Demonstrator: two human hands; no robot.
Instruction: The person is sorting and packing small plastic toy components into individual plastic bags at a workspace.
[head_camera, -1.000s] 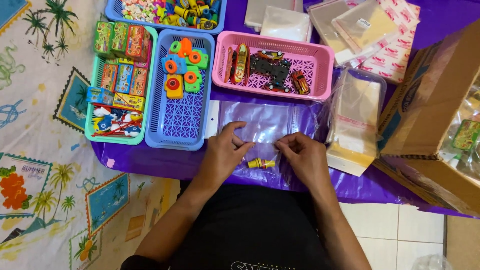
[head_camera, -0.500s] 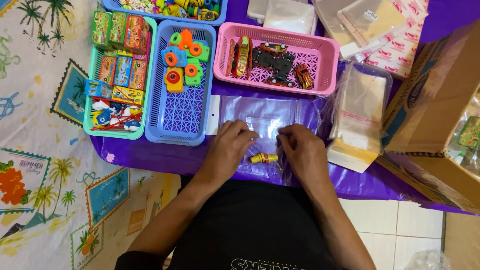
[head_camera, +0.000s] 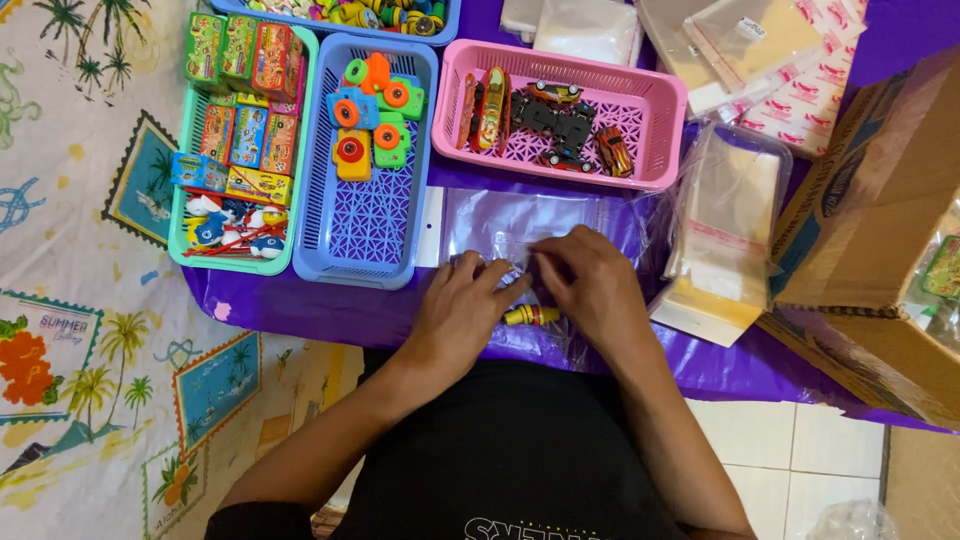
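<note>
Leftmost, a green basket (head_camera: 180, 190) sits on the purple-covered bench (head_camera: 300, 310), filled with small colourful boxes and red-and-white toys. Just beside it stands a blue basket (head_camera: 365, 235) with orange and green toy cameras (head_camera: 372, 110) at its far end, its near half bare. Next comes a pink basket (head_camera: 665, 130) holding toy cars. In front of these, a clear plastic bag (head_camera: 500, 215) lies flat on the bench. The left hand (head_camera: 462, 315) rests on the bag's near part, its grip pinching the plastic between fingers and thumb. A small yellow toy (head_camera: 530, 316) lies between the two hands, seemingly inside the bag. The right hand (head_camera: 592, 290) presses down beside it, its grip also nipping the plastic close to the left fingertips. Further right lies a stack of clear bags (head_camera: 725, 230), then an open cardboard box (head_camera: 860, 250) at the edge.
</note>
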